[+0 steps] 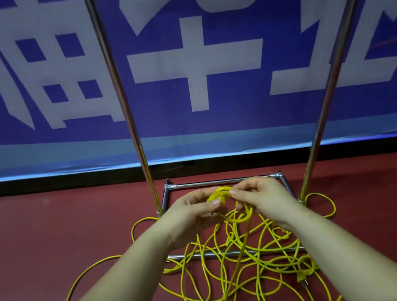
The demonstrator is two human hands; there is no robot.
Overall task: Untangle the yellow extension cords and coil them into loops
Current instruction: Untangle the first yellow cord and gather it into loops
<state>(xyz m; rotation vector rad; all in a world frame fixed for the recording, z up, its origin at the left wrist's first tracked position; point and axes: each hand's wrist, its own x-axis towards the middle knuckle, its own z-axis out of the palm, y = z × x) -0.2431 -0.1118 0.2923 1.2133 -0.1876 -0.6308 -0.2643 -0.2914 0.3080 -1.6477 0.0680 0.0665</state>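
Pinching small yellow cord loop [228,206] between left hand [193,214] and right hand [263,198]; both grips clamped.

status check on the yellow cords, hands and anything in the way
Left hand and right hand both pinch a small yellow coil. Rest of the cord lies tangled on the floor. Metal rack base runs through the tangle.
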